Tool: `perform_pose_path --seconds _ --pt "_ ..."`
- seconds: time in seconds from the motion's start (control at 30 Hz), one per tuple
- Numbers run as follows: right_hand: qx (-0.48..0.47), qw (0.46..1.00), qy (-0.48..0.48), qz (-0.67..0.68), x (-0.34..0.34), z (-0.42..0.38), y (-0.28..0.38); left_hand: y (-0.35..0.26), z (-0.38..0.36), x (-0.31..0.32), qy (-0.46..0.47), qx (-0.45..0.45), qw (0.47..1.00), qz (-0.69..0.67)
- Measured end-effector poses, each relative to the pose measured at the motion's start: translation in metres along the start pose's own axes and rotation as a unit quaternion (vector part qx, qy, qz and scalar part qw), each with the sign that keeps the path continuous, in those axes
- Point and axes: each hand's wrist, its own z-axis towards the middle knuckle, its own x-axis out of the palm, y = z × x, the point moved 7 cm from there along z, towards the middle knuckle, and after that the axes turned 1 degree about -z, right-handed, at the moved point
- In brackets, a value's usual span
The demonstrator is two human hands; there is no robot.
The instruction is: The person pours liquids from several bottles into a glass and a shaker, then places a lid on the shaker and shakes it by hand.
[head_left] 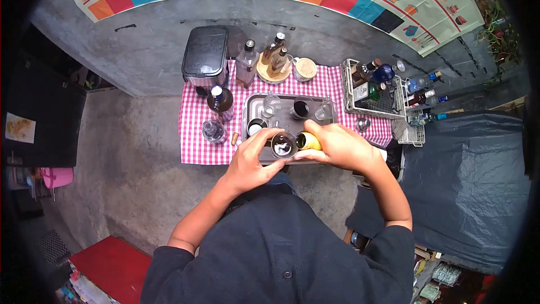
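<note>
My left hand (251, 160) is wrapped round a clear glass (283, 145) with something dark in it, held above the front edge of a grey tray (246, 114). Close against the glass's right side is the mouth of a bottle with a yellow neck (310, 141), gripped in my right hand (340, 147); the rest of the bottle is hidden by that hand. On the tray behind my hands stand a glass of dark liquid (300, 109), two clear glasses (271, 106) (324, 111) and a cup (256, 126).
A checkered cloth (194, 135) covers the table. At its left are a dark bottle (220, 104), a clear bottle (214, 131) and a cork (234, 138). Behind stand a black bin (206, 53) and more bottles (246, 65). Bottles fill a wire basket (376, 114) at right.
</note>
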Motion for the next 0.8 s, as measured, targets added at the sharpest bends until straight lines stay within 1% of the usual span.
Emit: perform_pose_path --seconds 0.03,0.07,0.13,0.17,0.2,0.27,0.3,0.33,0.4,0.47,0.53,0.57,0.6,0.67,0.73,0.8 --pt "-0.011 0.999 -0.023 0.028 -0.004 -0.003 -0.003 0.000 0.002 0.001 -0.003 0.000 1.000 -0.005" --pt "-0.014 0.999 -0.022 0.029 -0.007 -0.007 -0.006 0.000 0.003 0.002 -0.005 0.001 1.000 -0.011" --pt "0.017 0.994 -0.056 0.093 -0.019 -0.017 -0.018 0.002 0.004 0.004 -0.014 -0.014 1.000 -0.006" --pt "0.029 0.986 -0.078 0.147 -0.025 -0.023 -0.024 0.004 0.005 0.005 -0.021 -0.025 0.999 -0.005" --pt "0.005 0.979 -0.111 0.169 -0.033 -0.030 -0.033 0.005 0.005 0.006 -0.022 -0.027 0.999 -0.003" --pt "-0.005 0.939 -0.145 0.311 -0.034 -0.046 -0.068 0.016 0.004 0.009 -0.018 -0.066 0.998 0.005" --pt "-0.034 0.880 -0.187 0.436 -0.039 -0.051 -0.075 0.019 0.004 0.010 -0.024 -0.071 0.997 0.019" --pt "-0.039 0.848 -0.213 0.483 -0.045 -0.057 -0.082 0.021 0.003 0.012 -0.026 -0.072 0.997 0.022" --pt "-0.078 0.794 -0.281 0.533 -0.062 -0.064 -0.088 0.030 0.002 0.013 -0.049 -0.111 0.991 0.056" --pt "-0.103 0.772 -0.335 0.530 -0.076 -0.068 -0.105 0.039 0.003 0.021 -0.052 -0.132 0.989 0.039" --pt "-0.137 0.752 -0.386 0.516 -0.089 -0.067 -0.118 0.041 0.007 0.026 -0.095 -0.136 0.986 0.025" --pt "-0.157 0.752 -0.405 0.496 -0.096 -0.064 -0.124 0.043 0.009 0.030 -0.099 -0.160 0.982 0.017" --pt "-0.174 0.727 -0.439 0.499 -0.103 -0.055 -0.145 0.044 0.014 0.039 -0.101 -0.167 0.980 0.022" --pt "-0.206 0.715 -0.440 0.504 -0.110 -0.040 -0.169 0.048 0.019 0.048 -0.073 -0.184 0.977 0.077" --pt "-0.224 0.704 -0.449 0.503 -0.114 -0.024 -0.192 0.052 0.020 0.055 -0.085 -0.177 0.977 0.087" --pt "-0.206 0.707 -0.472 0.485 -0.114 -0.007 -0.213 0.057 0.023 0.063 -0.096 -0.196 0.972 0.080"
